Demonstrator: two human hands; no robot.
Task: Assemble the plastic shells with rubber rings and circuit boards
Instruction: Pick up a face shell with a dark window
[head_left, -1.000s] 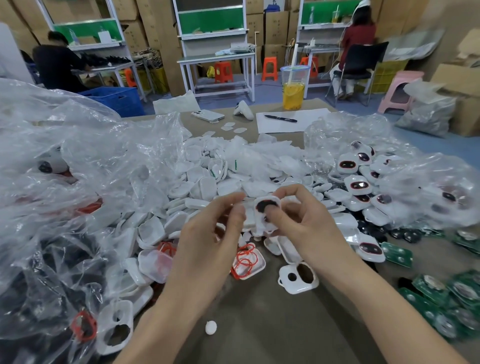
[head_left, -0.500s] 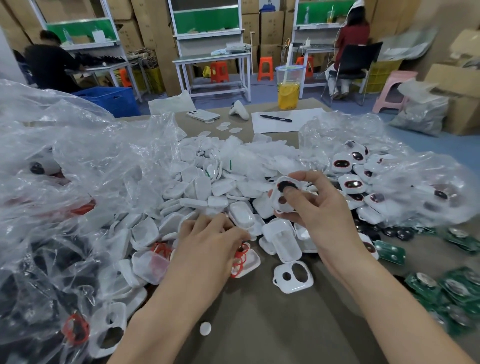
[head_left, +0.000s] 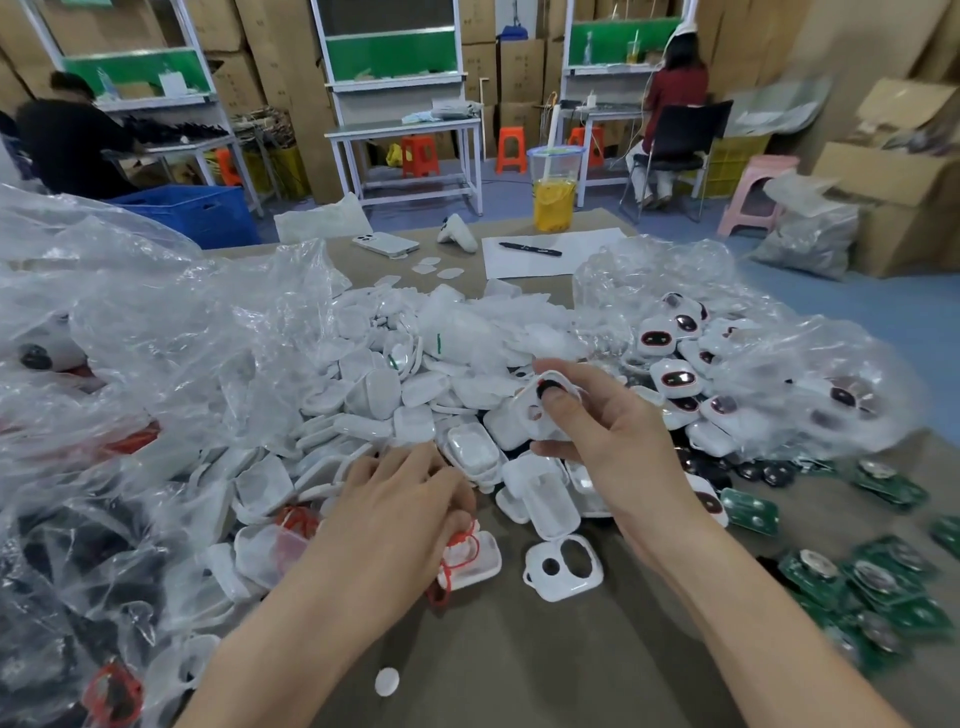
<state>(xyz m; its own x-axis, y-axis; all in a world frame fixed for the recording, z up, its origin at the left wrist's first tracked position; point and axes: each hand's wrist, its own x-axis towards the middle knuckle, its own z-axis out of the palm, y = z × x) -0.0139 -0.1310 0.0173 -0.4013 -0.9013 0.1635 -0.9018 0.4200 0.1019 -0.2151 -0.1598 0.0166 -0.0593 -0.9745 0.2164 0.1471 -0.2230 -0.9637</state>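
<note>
**Q:** Shell in work: where is it, and how far along is the job?

**A:** The right hand pinches it at one o'clock, above the heap, thumb pressed on its dark oval window. It probably still needs a ring and a board. The job looks early: bare white shells are heaped from nine to twelve o'clock and green circuit boards lie loose at four. A smaller cluster of closed units sits at two.

**Q:** And the other hand?

**A:** The left hand lies low near centre, fingers curled down onto the red rubber rings at six o'clock. Whether it already grips one cannot be told.

**Q:** What differs from a second ago?

**A:** Both hands then met on the shell at centre. Now the left has dropped to the rings, and the right has carried the shell up toward one o'clock. The two-holed shell on the table lies where it lay.
</note>
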